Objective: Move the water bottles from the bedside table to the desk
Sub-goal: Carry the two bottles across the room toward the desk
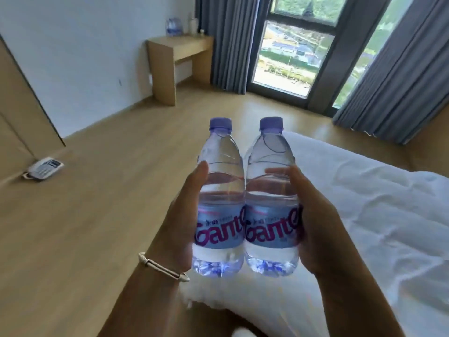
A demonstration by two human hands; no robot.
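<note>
While both hands grip, left hand (181,215) holds left bottle (220,198) (upright), right hand (313,215) right bottle (272,198).

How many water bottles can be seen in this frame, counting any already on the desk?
3, possibly more. The left bottle is in the left hand, the right bottle in the right hand, and a blurry bottle stands on the far desk.

walls: plain white (85,45) | floor: light wood planks (97,190), telephone (43,167) on it by wood panel | far wall: wooden desk (170,54) | windows: tall, dark-framed (291,57), daylight, grey curtains (226,40) | right: bed, white bedding (376,215)
</note>
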